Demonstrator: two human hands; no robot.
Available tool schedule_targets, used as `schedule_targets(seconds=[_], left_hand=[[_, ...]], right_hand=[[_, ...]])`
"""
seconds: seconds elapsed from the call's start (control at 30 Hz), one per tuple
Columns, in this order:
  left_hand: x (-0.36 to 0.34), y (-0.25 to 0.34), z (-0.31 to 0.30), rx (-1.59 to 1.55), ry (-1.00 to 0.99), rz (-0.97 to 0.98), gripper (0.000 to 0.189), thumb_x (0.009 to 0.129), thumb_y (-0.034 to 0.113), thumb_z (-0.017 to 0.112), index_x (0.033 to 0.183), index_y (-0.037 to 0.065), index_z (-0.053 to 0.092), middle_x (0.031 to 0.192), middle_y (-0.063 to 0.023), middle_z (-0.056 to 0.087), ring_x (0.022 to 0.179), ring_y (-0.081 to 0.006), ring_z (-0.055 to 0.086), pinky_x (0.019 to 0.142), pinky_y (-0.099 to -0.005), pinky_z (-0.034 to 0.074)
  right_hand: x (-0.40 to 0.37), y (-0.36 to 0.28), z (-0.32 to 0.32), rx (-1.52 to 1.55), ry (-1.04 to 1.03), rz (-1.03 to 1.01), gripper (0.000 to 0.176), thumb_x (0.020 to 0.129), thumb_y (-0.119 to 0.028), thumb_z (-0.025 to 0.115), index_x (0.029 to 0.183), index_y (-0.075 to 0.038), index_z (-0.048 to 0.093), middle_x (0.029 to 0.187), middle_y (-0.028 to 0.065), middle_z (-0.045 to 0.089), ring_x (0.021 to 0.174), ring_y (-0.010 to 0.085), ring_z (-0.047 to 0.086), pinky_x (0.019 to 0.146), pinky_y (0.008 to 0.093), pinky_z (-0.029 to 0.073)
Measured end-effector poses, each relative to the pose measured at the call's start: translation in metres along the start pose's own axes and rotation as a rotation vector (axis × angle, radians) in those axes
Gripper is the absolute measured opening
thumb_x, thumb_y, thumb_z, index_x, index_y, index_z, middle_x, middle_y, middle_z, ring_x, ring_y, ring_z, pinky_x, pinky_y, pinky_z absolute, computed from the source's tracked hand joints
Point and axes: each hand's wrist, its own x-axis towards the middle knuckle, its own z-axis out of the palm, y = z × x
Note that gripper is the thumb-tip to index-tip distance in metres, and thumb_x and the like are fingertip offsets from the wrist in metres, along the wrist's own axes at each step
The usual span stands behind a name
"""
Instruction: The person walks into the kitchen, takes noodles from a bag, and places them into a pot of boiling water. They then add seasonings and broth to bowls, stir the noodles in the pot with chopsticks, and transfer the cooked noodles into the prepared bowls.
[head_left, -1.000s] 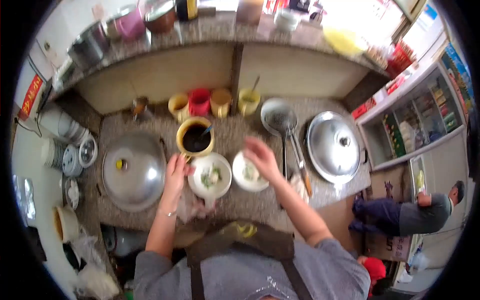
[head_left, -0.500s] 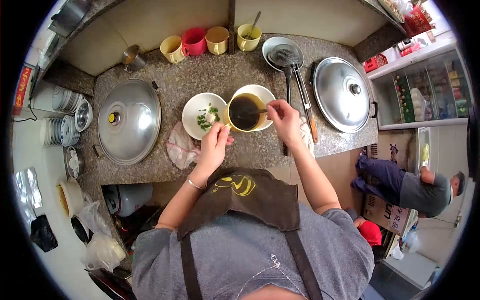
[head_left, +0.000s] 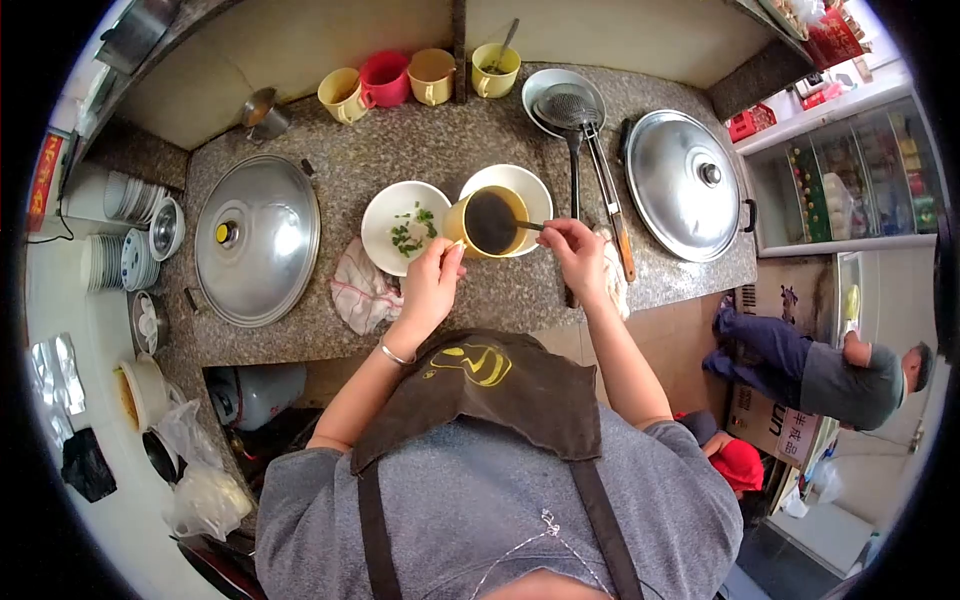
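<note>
My left hand (head_left: 430, 282) is closed on the handle of a yellow mug (head_left: 456, 222) filled with dark liquid. Between the fingers of my right hand (head_left: 578, 262) is a spoon (head_left: 531, 226), its far end dipping into the liquid. The mug is held over the front left part of a white bowl (head_left: 537, 186), hiding much of its inside. Just left of it, a second white bowl (head_left: 376, 238) has chopped green onion (head_left: 408, 238) in it. A crumpled cloth (head_left: 362, 292) lies by that bowl, near my left wrist.
Large lidded pans stand at left (head_left: 258, 250) and right (head_left: 680, 190). A mesh strainer (head_left: 566, 108) with long handles rests on a metal bowl. Several cups, including a red cup (head_left: 386, 80), line the back. Two people are at the right, one in a red top (head_left: 738, 462).
My right hand has moved slightly toward me and right, showing more of the spoon handle. My left hand still holds the mug. The person in red has shifted into fuller view.
</note>
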Motion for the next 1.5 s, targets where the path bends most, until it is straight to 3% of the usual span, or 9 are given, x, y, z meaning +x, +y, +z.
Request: schedule_targets(seconds=[0.2,0.4,0.87,0.93,1.1,1.2,1.27,1.4,1.5], left_hand=[[-0.001,-0.007,-0.006,-0.092,0.025,-0.065,0.022,0.094,0.021,0.048,0.088,0.000,0.053,0.067,-0.0095,0.062,0.061,-0.0165,0.063,0.054,-0.0284,0.048],[-0.010,-0.020,-0.023,-0.177,0.049,-0.194,0.023,0.095,0.022,0.048,0.092,-0.001,0.053,0.075,-0.0069,0.060,0.064,-0.0136,0.062,0.056,-0.0251,0.050],[-0.025,-0.017,-0.040,-0.144,0.060,-0.271,0.025,0.096,0.025,0.046,0.097,0.001,0.053,0.078,-0.0059,0.062,0.068,-0.0100,0.061,0.058,-0.0225,0.049],[-0.026,-0.016,-0.040,-0.120,0.068,-0.246,0.024,0.096,0.024,0.046,0.097,0.001,0.054,0.077,-0.0058,0.062,0.067,-0.0101,0.062,0.059,-0.0227,0.049],[-0.030,-0.010,-0.042,-0.005,0.095,-0.183,0.021,0.095,0.021,0.048,0.095,0.000,0.054,0.075,-0.0051,0.062,0.067,-0.0116,0.063,0.059,-0.0242,0.050],[-0.033,-0.011,-0.045,0.041,0.162,-0.109,0.022,0.093,0.021,0.050,0.089,0.000,0.053,0.071,-0.0106,0.063,0.065,-0.0176,0.065,0.057,-0.0283,0.049],[-0.037,-0.019,-0.050,0.035,0.167,-0.124,0.021,0.094,0.020,0.049,0.091,0.000,0.053,0.073,-0.0078,0.062,0.067,-0.0147,0.064,0.057,-0.0266,0.050],[-0.048,-0.024,-0.064,-0.045,0.230,-0.178,0.021,0.095,0.020,0.047,0.095,0.000,0.054,0.074,-0.0051,0.062,0.068,-0.0118,0.063,0.059,-0.0249,0.050],[-0.060,-0.038,-0.078,-0.115,0.297,-0.191,0.022,0.094,0.021,0.049,0.094,-0.001,0.054,0.072,-0.0092,0.064,0.066,-0.0160,0.065,0.058,-0.0278,0.051]], right_hand=[[-0.001,0.003,-0.012,0.387,0.033,0.122,0.015,0.087,-0.007,0.058,0.097,0.003,0.060,0.080,0.0081,0.066,0.074,0.0150,0.063,0.072,0.0260,0.050],[0.000,0.006,-0.030,0.370,0.097,0.104,0.014,0.088,-0.006,0.057,0.099,0.003,0.060,0.081,0.0077,0.065,0.073,0.0133,0.063,0.071,0.0250,0.050],[-0.001,-0.016,-0.028,-0.216,0.230,-0.297,0.011,0.082,0.000,0.062,0.093,-0.001,0.064,0.083,0.0068,0.065,0.074,0.0130,0.063,0.068,0.0234,0.048],[-0.003,-0.031,-0.013,0.006,0.127,-0.212,0.012,0.081,0.002,0.061,0.093,0.000,0.064,0.084,0.0076,0.066,0.075,0.0135,0.063,0.069,0.0243,0.049],[0.001,-0.041,0.030,-0.362,-0.094,-0.321,0.015,0.079,-0.001,0.063,0.093,-0.002,0.065,0.086,0.0095,0.067,0.077,0.0179,0.064,0.069,0.0278,0.050],[0.007,-0.016,0.048,-0.369,-0.191,-0.292,0.014,0.083,-0.007,0.063,0.094,0.002,0.063,0.082,0.0057,0.065,0.075,0.0145,0.064,0.070,0.0245,0.050],[0.011,0.006,0.059,0.018,-0.242,0.026,0.015,0.086,-0.007,0.060,0.096,0.004,0.061,0.084,0.0063,0.065,0.075,0.0159,0.064,0.071,0.0253,0.051],[0.014,0.011,0.071,0.326,-0.261,0.236,0.013,0.088,-0.007,0.058,0.099,0.000,0.059,0.085,0.0053,0.063,0.077,0.0153,0.063,0.074,0.0276,0.052],[0.016,-0.003,0.079,0.450,-0.265,0.234,0.012,0.089,-0.007,0.056,0.099,-0.001,0.059,0.084,0.0046,0.062,0.077,0.0145,0.062,0.075,0.0278,0.052]])
